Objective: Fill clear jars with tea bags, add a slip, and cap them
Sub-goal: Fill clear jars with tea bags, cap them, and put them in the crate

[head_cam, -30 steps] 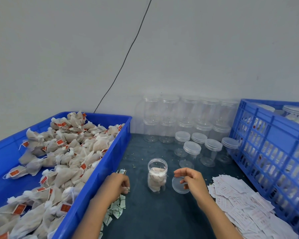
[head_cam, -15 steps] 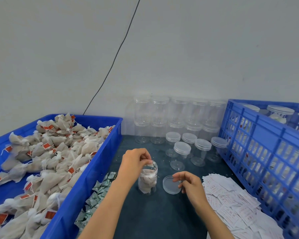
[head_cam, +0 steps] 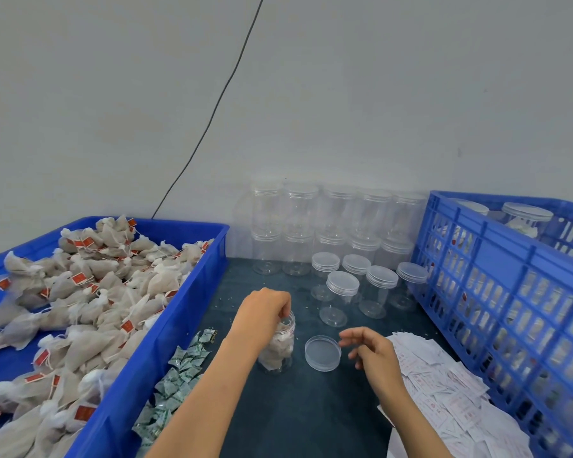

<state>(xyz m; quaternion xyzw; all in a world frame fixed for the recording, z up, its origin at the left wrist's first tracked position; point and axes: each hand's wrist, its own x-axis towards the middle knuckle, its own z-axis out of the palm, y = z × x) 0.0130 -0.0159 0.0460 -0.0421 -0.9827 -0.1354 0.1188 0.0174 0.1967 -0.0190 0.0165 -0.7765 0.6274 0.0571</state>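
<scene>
Lid (head_cam: 323, 353): flat on mat, just R of upright jar (head_cam: 276, 347). Right hand (head_cam: 370, 353), loose and empty, nearest, just R of lid. Left hand (head_cam: 264, 314) fingers curled into jar mouth; contents unclear.

My left hand (head_cam: 262, 314) reaches forward from the lower edge, forearm bare, wrist bent so the knuckles face up and the fingers (head_cam: 283, 310) curl downward, bunched together at their tips — what that grip holds, if anything, I cannot tell. My right hand (head_cam: 369, 353) hovers lower and to the right, palm turned toward the left, fingers loosely spread and half bent with nothing in them — its forearm runs back to the bottom right corner.
</scene>
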